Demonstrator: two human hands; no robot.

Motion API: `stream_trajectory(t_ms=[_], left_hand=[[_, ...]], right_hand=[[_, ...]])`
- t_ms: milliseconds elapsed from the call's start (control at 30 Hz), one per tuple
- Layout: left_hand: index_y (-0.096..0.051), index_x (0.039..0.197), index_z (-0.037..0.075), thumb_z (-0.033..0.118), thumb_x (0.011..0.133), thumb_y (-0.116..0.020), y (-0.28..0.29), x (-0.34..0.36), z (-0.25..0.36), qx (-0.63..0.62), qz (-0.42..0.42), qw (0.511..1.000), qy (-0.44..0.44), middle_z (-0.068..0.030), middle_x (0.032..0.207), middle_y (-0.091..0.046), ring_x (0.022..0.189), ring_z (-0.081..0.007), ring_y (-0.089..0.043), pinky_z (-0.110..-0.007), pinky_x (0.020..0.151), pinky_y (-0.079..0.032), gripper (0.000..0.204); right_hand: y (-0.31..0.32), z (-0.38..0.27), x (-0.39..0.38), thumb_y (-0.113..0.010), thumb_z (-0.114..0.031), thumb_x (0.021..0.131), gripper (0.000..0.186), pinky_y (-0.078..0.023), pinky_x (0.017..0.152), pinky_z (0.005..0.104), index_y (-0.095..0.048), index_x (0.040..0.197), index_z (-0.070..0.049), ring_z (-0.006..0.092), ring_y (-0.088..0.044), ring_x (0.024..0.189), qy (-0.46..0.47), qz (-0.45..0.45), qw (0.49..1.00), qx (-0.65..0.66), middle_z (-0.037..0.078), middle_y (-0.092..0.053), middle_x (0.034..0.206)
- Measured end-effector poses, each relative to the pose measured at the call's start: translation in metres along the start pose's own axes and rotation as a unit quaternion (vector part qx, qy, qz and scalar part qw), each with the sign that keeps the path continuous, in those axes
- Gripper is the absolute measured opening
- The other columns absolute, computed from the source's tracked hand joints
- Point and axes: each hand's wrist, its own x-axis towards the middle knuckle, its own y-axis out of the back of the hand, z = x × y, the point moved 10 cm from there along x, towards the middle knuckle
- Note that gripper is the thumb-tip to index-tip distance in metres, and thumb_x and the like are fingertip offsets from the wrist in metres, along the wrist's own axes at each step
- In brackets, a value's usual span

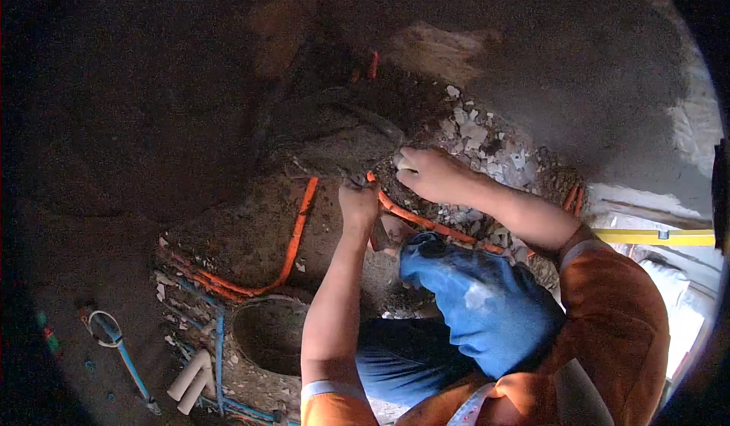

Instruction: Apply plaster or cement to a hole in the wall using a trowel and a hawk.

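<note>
A dark, dirt-coated container (342, 151) with a curved rim lies low against the wall ahead of me. Its exact kind is hard to make out in the shadow. My left hand (357, 199) is closed at its near edge, fingers curled around a dark part of it. At its right end my right hand (427, 175) is closed too, the fingertips pressed against the edge. An orange corrugated conduit (426, 222) passes just below my hands, and another orange conduit (300, 232) runs down from the container's near side.
Broken rubble (475, 133) lies along the wall's foot at right. A round bucket (242, 338) stands left of my knees, beside blue pipes (220, 342) and pale angled pipe pieces (194, 380). A blue pipe with a white ring (106, 329) is farther left. A yellow bar (654, 236) is at far right.
</note>
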Motion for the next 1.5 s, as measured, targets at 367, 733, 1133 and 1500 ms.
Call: stream_trajectory(t_ms=[367,733,1133,1500], left_hand=[[-0.054,0.075,0.002,0.003,0.075,-0.056,0.012,-0.022,0.081,-0.004,-0.073,0.997,-0.006,-0.0028,0.058,-0.052,0.042,-0.0138,-0.049,-0.029,0.038,-0.039,0.003],[-0.058,0.089,-0.002,0.003,0.074,-0.060,0.005,-0.011,0.050,0.046,-0.061,0.996,-0.047,-0.0092,0.078,-0.063,0.074,-0.0158,-0.057,-0.031,0.068,-0.046,0.016],[-0.057,0.097,-0.003,0.005,0.074,-0.063,0.016,-0.015,0.044,0.076,-0.021,0.996,-0.033,-0.0130,0.091,-0.065,0.086,-0.0191,-0.061,-0.029,0.075,-0.046,0.025],[-0.053,0.099,-0.006,0.005,0.075,-0.061,0.022,-0.031,0.127,0.115,0.032,0.973,-0.199,-0.0188,0.086,-0.063,0.082,-0.0268,-0.062,-0.033,0.073,-0.046,0.028]], right_hand=[[0.069,0.010,-0.052,-0.051,-0.037,0.081,0.031,-0.049,0.065,0.0410,-0.058,0.099,-0.014,0.0292,-0.060,0.079,0.195,0.196,0.898,-0.343,0.009,-0.057,0.097],[0.064,-0.008,-0.029,-0.051,-0.040,0.084,0.042,-0.046,0.060,0.0385,-0.054,0.103,-0.002,0.0268,-0.060,0.063,0.036,0.051,0.945,0.322,0.013,-0.062,0.077],[-0.023,-0.019,-0.018,-0.043,-0.042,0.089,0.039,-0.036,0.033,0.0236,-0.048,0.092,-0.003,0.0089,-0.042,0.041,0.025,-0.182,0.732,0.656,0.001,-0.047,0.054],[-0.065,0.028,-0.010,-0.038,-0.050,0.085,0.042,-0.030,0.031,0.0239,-0.045,0.074,-0.010,0.0078,-0.038,0.039,-0.067,-0.093,0.629,0.769,-0.004,-0.038,0.049]])
